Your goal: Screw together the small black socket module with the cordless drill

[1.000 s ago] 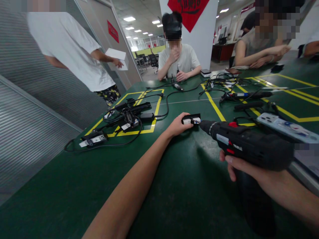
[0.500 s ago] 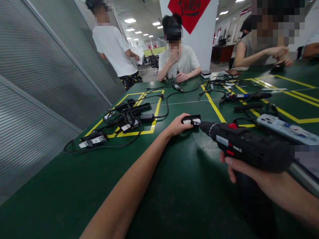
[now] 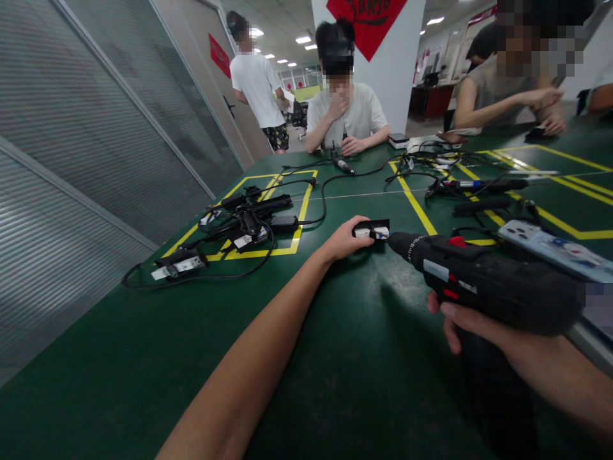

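Observation:
My left hand (image 3: 349, 237) reaches out across the green table (image 3: 306, 377) and grips a small black-and-white part (image 3: 376, 232) by its left end. My right hand (image 3: 479, 319) is wrapped round the handle of a black cordless drill (image 3: 498, 275) with red switches. The drill lies level and points left, its chuck (image 3: 405, 245) close to the right end of the part. Whether the bit touches the part is too small to tell.
Black devices with cables (image 3: 249, 220) lie left inside yellow tape, near a similar black-and-white piece (image 3: 179, 265). More cables, a long tool (image 3: 479, 185) and a pale blue phone-like slab (image 3: 550, 246) lie right. One person (image 3: 345, 115) sits opposite, another (image 3: 502, 96) right; one (image 3: 258, 89) stands behind.
The view has shifted slightly, so both hands, the part and the drill appear a little further right. The standing person has moved farther away. Both grips look the same.

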A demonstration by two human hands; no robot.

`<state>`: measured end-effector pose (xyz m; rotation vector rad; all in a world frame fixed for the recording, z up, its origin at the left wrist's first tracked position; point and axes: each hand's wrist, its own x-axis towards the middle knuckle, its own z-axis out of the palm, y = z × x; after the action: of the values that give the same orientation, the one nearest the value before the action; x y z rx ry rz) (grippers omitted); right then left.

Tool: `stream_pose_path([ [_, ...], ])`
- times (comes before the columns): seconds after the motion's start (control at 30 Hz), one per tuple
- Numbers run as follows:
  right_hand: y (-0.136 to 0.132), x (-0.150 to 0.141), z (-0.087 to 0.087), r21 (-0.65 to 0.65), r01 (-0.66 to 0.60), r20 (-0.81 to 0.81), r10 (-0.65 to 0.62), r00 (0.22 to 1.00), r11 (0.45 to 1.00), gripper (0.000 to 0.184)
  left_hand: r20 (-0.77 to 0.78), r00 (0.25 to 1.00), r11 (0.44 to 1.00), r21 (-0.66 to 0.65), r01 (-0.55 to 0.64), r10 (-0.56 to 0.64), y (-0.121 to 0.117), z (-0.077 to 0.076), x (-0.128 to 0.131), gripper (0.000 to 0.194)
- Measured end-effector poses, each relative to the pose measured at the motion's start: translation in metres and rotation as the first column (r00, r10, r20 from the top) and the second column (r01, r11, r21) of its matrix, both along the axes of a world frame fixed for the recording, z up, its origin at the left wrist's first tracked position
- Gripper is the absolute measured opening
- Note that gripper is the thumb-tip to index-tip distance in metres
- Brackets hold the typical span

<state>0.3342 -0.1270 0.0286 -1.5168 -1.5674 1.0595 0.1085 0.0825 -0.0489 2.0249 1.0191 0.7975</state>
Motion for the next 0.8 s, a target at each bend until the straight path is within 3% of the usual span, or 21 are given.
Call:
stream_pose_path([
  [0.1,-0.0002,0.0001,0.0016,-0.083,-0.040,-0.006,0.039,0.999,0.996,0.028,0.001,1.000,1.000,-0.014,-0.010,0.010,0.0000,0.0001,0.0015,0.051],
  [0.27,-0.0006,0.0024,-0.0014,-0.077,-0.069,0.084,0.075,0.994,0.995,0.045,0.009,1.000,0.999,-0.033,-0.014,0.014,0.0009,0.0004,0.0017,0.052],
  [0.43,0.0005,-0.0004,0.0020,-0.074,-0.045,0.005,0.045,0.999,0.996,0.035,0.031,0.999,1.000,-0.014,0.017,-0.017,0.0031,-0.0029,-0.0001,0.052],
  [0.8,-0.0001,0.0016,0.0004,-0.090,-0.026,-0.015,0.025,1.000,0.996,0.035,0.002,1.000,1.000,-0.018,-0.008,0.008,-0.0011,0.0000,0.0007,0.052],
])
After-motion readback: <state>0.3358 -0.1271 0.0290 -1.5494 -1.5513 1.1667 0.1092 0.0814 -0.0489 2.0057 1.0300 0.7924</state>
